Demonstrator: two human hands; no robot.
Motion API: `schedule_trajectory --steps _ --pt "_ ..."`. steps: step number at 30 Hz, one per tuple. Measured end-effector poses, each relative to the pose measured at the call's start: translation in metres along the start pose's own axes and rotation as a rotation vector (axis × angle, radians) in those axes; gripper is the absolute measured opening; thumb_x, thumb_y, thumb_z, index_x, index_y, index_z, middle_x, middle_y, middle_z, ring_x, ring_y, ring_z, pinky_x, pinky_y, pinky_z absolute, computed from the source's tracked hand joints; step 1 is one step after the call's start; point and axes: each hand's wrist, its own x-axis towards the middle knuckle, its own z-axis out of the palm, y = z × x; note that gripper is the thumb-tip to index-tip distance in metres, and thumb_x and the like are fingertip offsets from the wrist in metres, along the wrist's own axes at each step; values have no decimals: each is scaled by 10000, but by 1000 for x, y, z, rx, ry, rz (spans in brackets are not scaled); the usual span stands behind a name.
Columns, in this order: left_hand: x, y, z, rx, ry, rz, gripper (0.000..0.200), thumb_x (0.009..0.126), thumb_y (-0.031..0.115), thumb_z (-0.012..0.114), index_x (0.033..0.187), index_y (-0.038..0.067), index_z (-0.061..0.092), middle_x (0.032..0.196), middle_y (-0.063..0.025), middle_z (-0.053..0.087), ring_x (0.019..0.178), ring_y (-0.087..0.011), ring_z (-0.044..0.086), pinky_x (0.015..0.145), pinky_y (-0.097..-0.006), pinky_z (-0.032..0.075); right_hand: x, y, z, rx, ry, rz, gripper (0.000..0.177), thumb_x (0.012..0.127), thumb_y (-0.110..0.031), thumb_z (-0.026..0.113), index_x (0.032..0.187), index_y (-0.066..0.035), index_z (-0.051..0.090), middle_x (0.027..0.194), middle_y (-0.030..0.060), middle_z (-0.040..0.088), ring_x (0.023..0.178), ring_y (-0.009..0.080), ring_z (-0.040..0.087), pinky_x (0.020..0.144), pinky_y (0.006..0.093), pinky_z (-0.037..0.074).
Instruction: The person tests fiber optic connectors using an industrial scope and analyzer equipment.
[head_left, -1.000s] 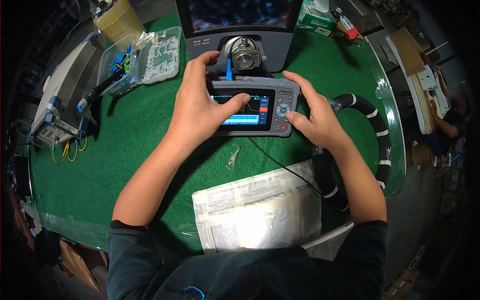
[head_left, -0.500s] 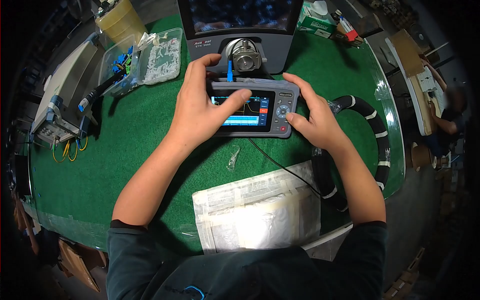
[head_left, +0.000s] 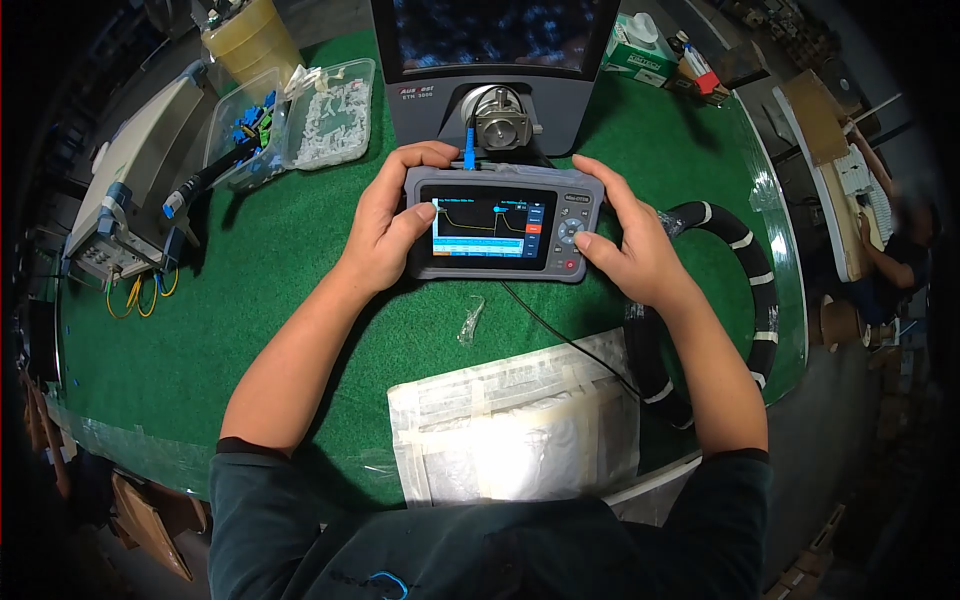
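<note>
Both hands, left (head_left: 385, 215) and right (head_left: 625, 225), part-curled, gripping handheld tester (head_left: 500, 224) at its 9 and 3 o'clock ends. Left thumb at screen edge, right by keypad. Blue connector (head_left: 470, 150) on tester's top edge, 11 o'clock. Tester over green bench (head_left: 220, 350), before monitor unit (head_left: 560, 105).

A coiled black cable (head_left: 763, 290) lies right of a taped white sheet (head_left: 500, 430).

Workshop or electronics lab: green-topped bench (head_left: 250, 350) w/ test unit (head_left: 140, 180), parts tubs (head_left: 333, 112), Kimtech box (head_left: 636, 58).
</note>
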Motion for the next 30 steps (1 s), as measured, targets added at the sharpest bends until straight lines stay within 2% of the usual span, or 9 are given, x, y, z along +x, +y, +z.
schedule_trajectory --steps 4,10,12,18,20,21,23,25,30 --pt "-1 4 3 10 18 -22 507 838 242 589 1275 -2 509 1409 -166 536 1283 -241 527 1120 -387 392 0 1 0 -18 2 0 746 860 -208 669 1530 -15 405 1386 277 605 1351 411 556 1155 455 391" --pt "0 2 4 38 25 -11 447 829 110 608 1255 12 513 1394 -145 545 1269 -220 527 1113 -371 398 0 4 1 -30 9 -28 752 859 -221 670 1532 -18 404 1378 278 609 1342 416 563 1151 455 396" --pt "0 3 5 16 47 -7 424 832 52 624 1241 -6 529 1355 -168 570 1266 -234 544 1118 -370 393 0 4 1 -25 8 -25 752 858 -225 671 1531 -18 405 1376 278 611 1340 416 565 1151 455 397" --pt "0 5 6 89 67 -10 384 842 63 642 1207 4 540 1318 -150 596 1196 -213 575 1065 -361 437 0 3 1 -31 11 -32 748 859 -228 670 1528 -18 408 1372 277 613 1340 416 565 1151 454 397" --pt "0 6 7 80 73 -17 374 845 65 645 1200 7 541 1311 -146 601 1182 -210 580 1056 -361 444 0 2 1 -4 7 5 771 831 -189 658 1544 -27 416 1396 199 612 1350 320 565 1174 407 370" --pt "0 7 8 71 80 -23 364 849 68 647 1193 10 543 1304 -143 606 1168 -207 585 1047 -360 451 0 2 1 -4 7 5 771 831 -189 658 1544 -27 416 1396 199 612 1350 320 565 1174 407 370" --pt "0 7 8 65 78 -29 364 855 76 646 1198 8 542 1309 -148 602 1178 -209 578 1052 -360 445 0 2 1 -22 9 -26 746 863 -232 668 1527 -15 408 1375 277 611 1344 415 562 1154 454 393" --pt "0 5 8 59 76 -35 364 862 84 644 1203 7 542 1313 -154 598 1187 -210 572 1058 -359 439 0 2 1 -21 8 -24 746 864 -233 666 1528 -14 407 1378 277 608 1345 414 561 1155 455 392" --pt "1 -4 1 -46 31 37 397 918 219 576 1237 -14 535 1341 -176 575 1235 -231 545 1086 -366 410 0 4 1 -24 4 -28 746 867 -235 662 1529 -10 405 1387 276 602 1348 414 558 1156 456 390"
